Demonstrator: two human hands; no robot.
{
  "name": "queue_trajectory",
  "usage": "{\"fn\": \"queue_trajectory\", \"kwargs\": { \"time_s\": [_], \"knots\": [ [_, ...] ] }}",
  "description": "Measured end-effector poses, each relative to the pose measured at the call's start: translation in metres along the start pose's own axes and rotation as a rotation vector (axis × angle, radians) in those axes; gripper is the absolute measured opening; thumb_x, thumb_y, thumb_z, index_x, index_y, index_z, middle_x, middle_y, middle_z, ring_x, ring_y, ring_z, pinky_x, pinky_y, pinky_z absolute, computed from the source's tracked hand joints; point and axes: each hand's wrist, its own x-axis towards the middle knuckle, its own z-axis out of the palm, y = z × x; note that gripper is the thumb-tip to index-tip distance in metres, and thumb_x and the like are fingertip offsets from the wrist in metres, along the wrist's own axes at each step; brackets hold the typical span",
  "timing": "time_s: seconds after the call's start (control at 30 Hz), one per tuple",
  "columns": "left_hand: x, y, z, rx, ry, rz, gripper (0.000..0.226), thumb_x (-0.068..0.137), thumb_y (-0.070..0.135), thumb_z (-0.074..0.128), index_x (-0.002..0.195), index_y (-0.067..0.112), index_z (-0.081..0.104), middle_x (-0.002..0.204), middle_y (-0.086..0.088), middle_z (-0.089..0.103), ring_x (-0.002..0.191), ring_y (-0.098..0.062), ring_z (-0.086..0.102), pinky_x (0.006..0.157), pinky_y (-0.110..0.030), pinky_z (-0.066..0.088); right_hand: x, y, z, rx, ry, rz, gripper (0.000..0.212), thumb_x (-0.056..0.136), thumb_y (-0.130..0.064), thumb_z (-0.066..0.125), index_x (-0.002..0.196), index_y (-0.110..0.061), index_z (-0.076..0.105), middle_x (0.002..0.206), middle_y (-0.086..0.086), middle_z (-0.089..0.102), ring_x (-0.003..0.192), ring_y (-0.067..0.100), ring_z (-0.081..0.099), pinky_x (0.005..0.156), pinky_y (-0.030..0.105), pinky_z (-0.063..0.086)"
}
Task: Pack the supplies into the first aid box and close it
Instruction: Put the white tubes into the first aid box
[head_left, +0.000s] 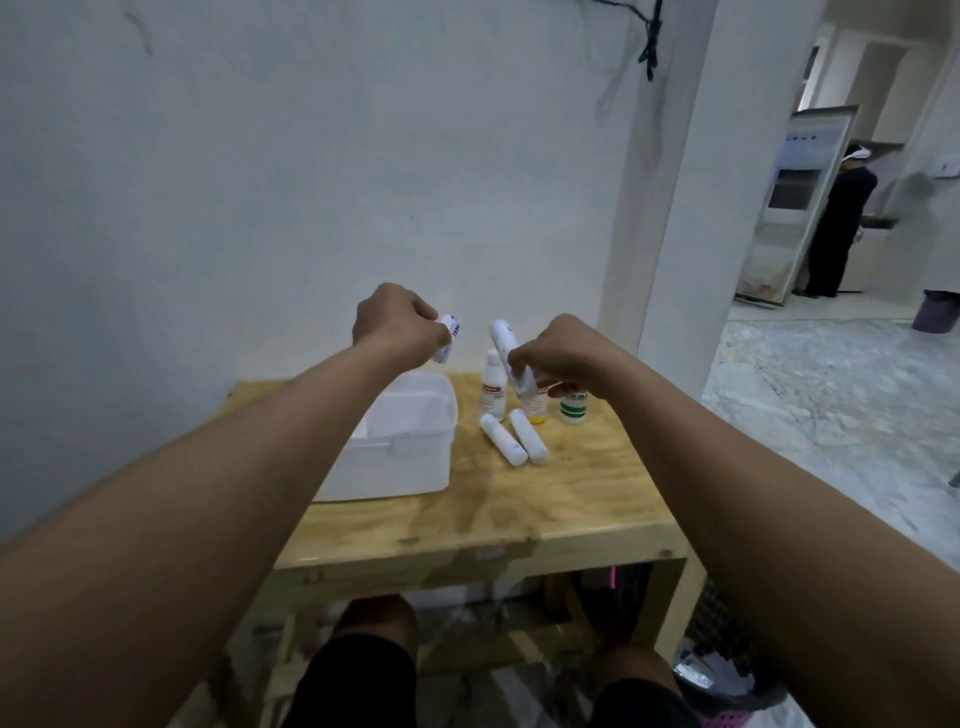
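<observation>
Small wooden table (519, 509) in middle of frame, against pale wall. On it, left: open white box (400, 447). Right of box, at centre: two white tubes (514, 435) lying side by side, touching. Behind tubes, near wall: three small bottles (493, 387) standing upright.

Home interior, looks like a flat. Small plywood desk (545, 499) pushed against a plain painted wall (260, 182); marble-pattern tile floor (831, 395) to the right. Far right opens into a kitchen area: tall fridge (795, 208), a person (839, 228) standing at a counter, dark waste bin (937, 310) on the floor. Loose black cable (652, 36) hanging high on the wall
</observation>
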Motion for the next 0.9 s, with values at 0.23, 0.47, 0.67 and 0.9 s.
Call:
{"fn": "queue_trajectory", "kwargs": {
  "time_s": [0.23, 0.47, 0.67, 0.9],
  "knots": [
    [0.008, -0.043, -0.067, 0.065, 0.065, -0.122, 0.017, 0.073, 0.014, 0.083, 0.088, 0.008, 0.079, 0.098, -0.006, 0.074, 0.093, -0.025, 0.067, 0.087, -0.033, 0.057, -0.005, -0.061, 0.044, 0.023, -0.130, -0.065, 0.016, 0.075, -0.010, 0.075, 0.084, -0.003, 0.063, 0.074, 0.014, 0.061, 0.061, 0.023, 0.058, 0.052, 0.024, 0.053],
    [0.016, -0.084, -0.083, 0.146, 0.030, -0.230, 0.027, 0.065, 0.015, 0.085, 0.091, 0.007, 0.080, 0.085, -0.004, 0.075, 0.079, -0.020, 0.069, 0.083, -0.035, 0.059, -0.001, -0.095, 0.089, -0.001, -0.233, -0.088, 0.015, 0.081, -0.002, 0.076, 0.082, 0.002, 0.062, 0.069, 0.014, 0.061, 0.051, 0.018, 0.058, 0.062, 0.031, 0.059],
    [0.027, -0.108, -0.080, 0.207, 0.023, -0.255, 0.027, 0.066, 0.023, 0.087, 0.089, 0.012, 0.079, 0.084, -0.004, 0.075, 0.077, -0.020, 0.070, 0.064, -0.026, 0.055, 0.005, -0.110, 0.117, -0.053, -0.285, -0.090, 0.018, 0.083, -0.005, 0.077, 0.086, 0.002, 0.060, 0.080, 0.015, 0.063, 0.063, 0.020, 0.062, 0.072, 0.035, 0.062],
    [0.035, -0.124, -0.064, 0.330, 0.026, -0.206, 0.021, 0.073, 0.022, 0.081, 0.090, 0.012, 0.075, 0.088, -0.004, 0.072, 0.073, -0.021, 0.064, 0.053, -0.024, 0.045, 0.017, -0.109, 0.139, -0.132, -0.303, -0.114, 0.021, 0.084, -0.010, 0.078, 0.084, 0.000, 0.058, 0.075, 0.014, 0.064, 0.064, 0.024, 0.064, 0.070, 0.036, 0.063]
  ]
}}
